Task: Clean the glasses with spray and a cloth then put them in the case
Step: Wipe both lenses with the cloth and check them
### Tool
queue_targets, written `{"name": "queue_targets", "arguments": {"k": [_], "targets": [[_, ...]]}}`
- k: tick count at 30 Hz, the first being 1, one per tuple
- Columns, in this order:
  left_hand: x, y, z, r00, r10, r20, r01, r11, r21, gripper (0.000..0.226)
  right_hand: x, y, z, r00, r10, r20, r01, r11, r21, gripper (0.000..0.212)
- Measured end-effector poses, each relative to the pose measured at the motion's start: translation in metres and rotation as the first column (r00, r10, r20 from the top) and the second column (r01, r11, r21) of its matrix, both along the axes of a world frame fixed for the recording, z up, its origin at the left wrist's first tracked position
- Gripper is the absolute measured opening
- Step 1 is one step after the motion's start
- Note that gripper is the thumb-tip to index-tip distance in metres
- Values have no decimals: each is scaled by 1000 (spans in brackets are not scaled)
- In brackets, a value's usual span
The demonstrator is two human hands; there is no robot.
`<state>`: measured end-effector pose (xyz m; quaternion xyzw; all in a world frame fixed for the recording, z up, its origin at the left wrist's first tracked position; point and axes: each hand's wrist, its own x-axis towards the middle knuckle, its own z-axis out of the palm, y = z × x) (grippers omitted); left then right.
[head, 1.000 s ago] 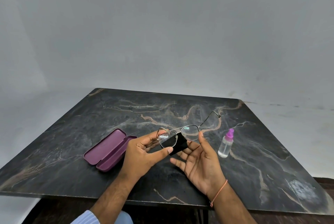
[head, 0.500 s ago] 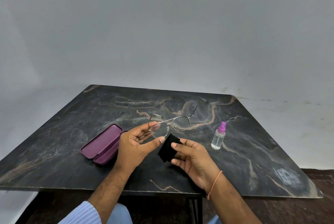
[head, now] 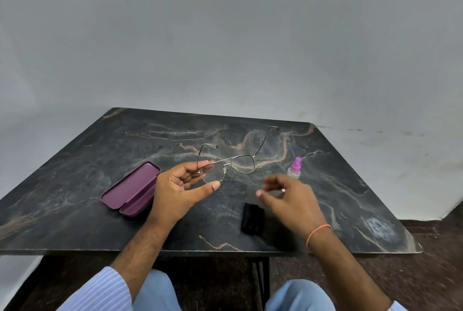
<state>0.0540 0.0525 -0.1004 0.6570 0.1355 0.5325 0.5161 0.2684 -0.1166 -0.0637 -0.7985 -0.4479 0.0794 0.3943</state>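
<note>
The glasses point(head: 226, 164) are held up above the middle of the table point(head: 75, 175), temples unfolded and pointing away from the person, lenses facing back. The left hand point(head: 179, 191) pinches the rim of the lens on its own side between the thumb below and the fingers above; the other lens and both temples hang free in the air. Half a second ago the right hand held the black cloth just beside that lens — now the cloth point(head: 252, 215) lies on the table near the front edge, crumpled into a dark oblong, and the right hand point(head: 292, 196) hovers above and just past it, its grip loose and holding nothing, fingers lightly curled and blurred with motion. A thin orange band point(head: 318, 231) sits round that wrist. The spray bottle point(head: 295, 169) stands upright on the table just beyond the right hand's knuckles, its clear body partly hidden by them and its pink cap showing above; it stands where it did before. The purple case point(head: 131, 193) lies open on the table to the left of the left hand, lid folded flat, its near end hidden behind that wrist, also unmoved. A striped blue sleeve point(head: 100, 293) covers the left forearm near the bottom of the view, and a plain grey wall point(head: 225, 35) rises behind the table.
</note>
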Motion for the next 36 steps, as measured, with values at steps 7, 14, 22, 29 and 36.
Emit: {"name": "queue_targets", "arguments": {"k": [7, 14, 22, 29, 36], "targets": [[-1, 1, -1, 999, -13, -39, 13, 1000, 4, 51, -11, 10, 21, 975, 156, -159, -87, 924, 372, 46], [-2, 3, -5, 999, -19, -33, 18, 1000, -22, 60, -11, 15, 16, 981, 171, 87, -192, 893, 408, 47], [-2, 4, -5, 999, -15, -43, 14, 1000, -11, 57, -15, 17, 11, 871, 142, 471, -239, 959, 153, 52], [-3, 2, -1, 999, 2, -32, -2, 1000, 0, 53, -20, 19, 11, 712, 125, 691, -176, 984, 3, 55], [-3, 1, 0, 1000, 12, -21, -12, 1000, -8, 54, -20, 20, 13, 604, 138, 785, -157, 986, -53, 52]]}}
